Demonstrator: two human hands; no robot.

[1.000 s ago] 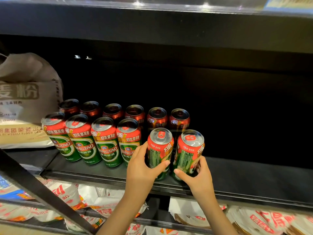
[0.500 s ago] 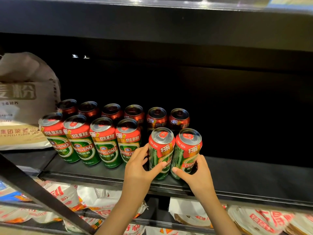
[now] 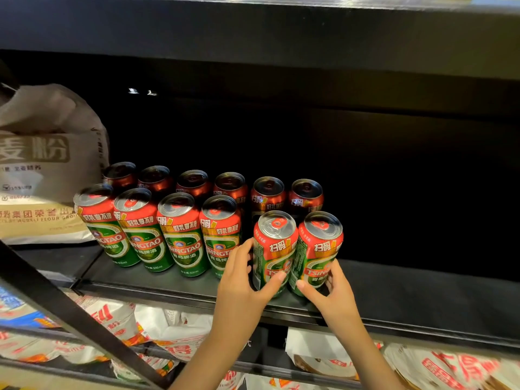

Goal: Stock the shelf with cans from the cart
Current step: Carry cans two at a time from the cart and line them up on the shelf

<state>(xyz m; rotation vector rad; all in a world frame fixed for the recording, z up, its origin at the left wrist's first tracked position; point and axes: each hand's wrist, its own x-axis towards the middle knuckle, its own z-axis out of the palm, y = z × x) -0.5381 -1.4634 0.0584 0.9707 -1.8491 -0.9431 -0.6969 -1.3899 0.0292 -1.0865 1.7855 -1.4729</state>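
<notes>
Two green and red beer cans stand side by side near the front of the black shelf [image 3: 408,294]. My left hand [image 3: 242,285] grips the left can [image 3: 274,249] low on its side, thumb across the front. My right hand [image 3: 329,296] grips the right can [image 3: 319,249] from below right. Both cans show part of their logo. To their left, a front row of several cans [image 3: 157,232] faces forward, and a back row of several cans [image 3: 230,184] stands behind in shadow.
A large beige flour sack [image 3: 42,170] fills the shelf's left end. The shelf's right half is bare black board. The upper shelf [image 3: 281,32] hangs overhead. A black diagonal bar [image 3: 64,313] crosses the lower left. Red and white bags [image 3: 174,330] lie on the lower shelf.
Both cans have turned in my hands, so more of the logo faces front, and they have closed up against each other. My hands have shifted only slightly.
</notes>
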